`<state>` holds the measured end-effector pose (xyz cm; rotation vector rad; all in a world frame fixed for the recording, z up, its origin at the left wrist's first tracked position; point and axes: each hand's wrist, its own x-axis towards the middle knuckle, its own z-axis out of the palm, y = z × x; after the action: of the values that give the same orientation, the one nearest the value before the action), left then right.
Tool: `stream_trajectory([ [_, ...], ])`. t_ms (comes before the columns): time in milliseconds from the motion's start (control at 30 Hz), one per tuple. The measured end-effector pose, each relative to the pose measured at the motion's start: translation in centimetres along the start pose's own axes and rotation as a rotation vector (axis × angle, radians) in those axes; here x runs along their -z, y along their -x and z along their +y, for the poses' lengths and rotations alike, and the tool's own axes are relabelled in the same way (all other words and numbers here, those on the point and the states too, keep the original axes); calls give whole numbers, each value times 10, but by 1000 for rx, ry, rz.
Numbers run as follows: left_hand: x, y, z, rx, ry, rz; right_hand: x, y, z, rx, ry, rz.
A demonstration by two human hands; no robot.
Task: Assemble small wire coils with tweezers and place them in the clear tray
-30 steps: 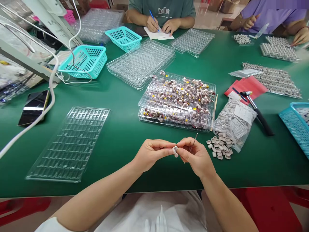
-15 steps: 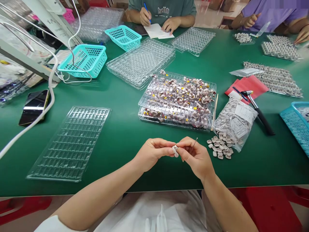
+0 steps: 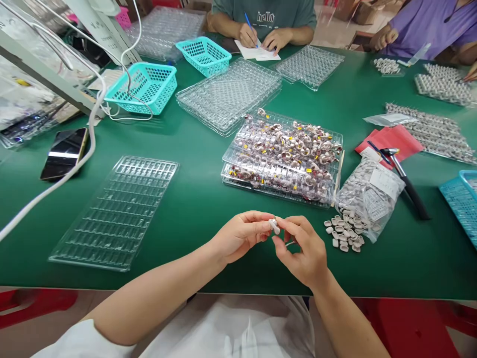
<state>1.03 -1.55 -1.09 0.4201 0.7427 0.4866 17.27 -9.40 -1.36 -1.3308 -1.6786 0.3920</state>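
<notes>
- One small pale part (image 3: 275, 226) sits pinched between thumb and forefinger of the left hand (image 3: 242, 236), above the near side of the green table (image 3: 201, 199).
- The right hand (image 3: 307, 251) reaches a fingertip to it, thumb apart; whether its curled fingers grip the thin tool (image 3: 291, 243) I cannot tell. Uneven fingertip pressure could flip the part loose.
- Loose pale pieces (image 3: 345, 231) lie just beyond that hand; a dropped part could get lost among them.
- A sweeping right arm could nudge the plastic bag (image 3: 376, 184), spilling more.
- Farther off, bumping the stacked trays (image 3: 233, 158) could scatter their contents.
</notes>
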Motion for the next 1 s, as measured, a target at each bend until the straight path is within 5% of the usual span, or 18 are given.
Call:
stream_trajectory([
  [400,0,2,-1,51,-30,-114,-5,1,-2,178,327,120],
  [1000,-5,8,2,53,-24,-78,0,5,-8,167,347,121],
])
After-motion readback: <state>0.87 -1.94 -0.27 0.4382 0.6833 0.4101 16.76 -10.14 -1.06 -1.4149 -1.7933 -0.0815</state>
